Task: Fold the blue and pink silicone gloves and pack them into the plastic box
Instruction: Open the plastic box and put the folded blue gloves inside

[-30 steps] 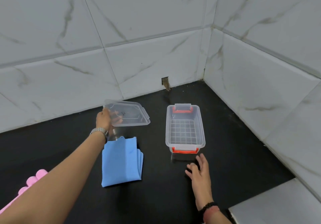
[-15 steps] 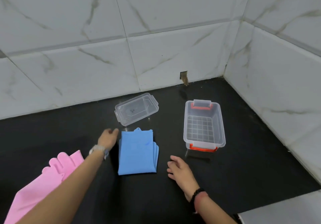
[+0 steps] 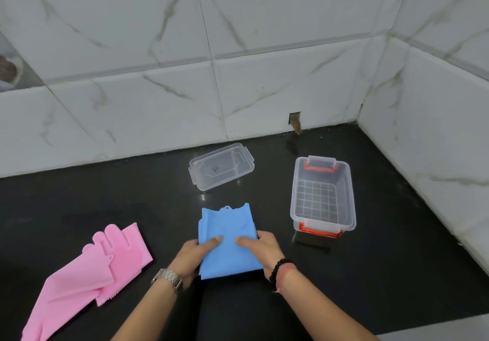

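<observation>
Forearms reach in from the near edge; left hand (image 3: 191, 254) and right hand (image 3: 265, 246) each pinch a side of the folded blue gloves (image 3: 228, 243), thumbs on top, on the black counter (image 3: 397, 261); pink gloves (image 3: 87, 274) lie left; open plastic box (image 3: 323, 195) right; lid (image 3: 221, 166) beyond.

Even, soft light (edges slightly bowed)

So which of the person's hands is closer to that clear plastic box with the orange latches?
The right hand. It holds the folded blue silicone gloves just left of the clear plastic box; the left hand grips their far side, farther away.
</observation>
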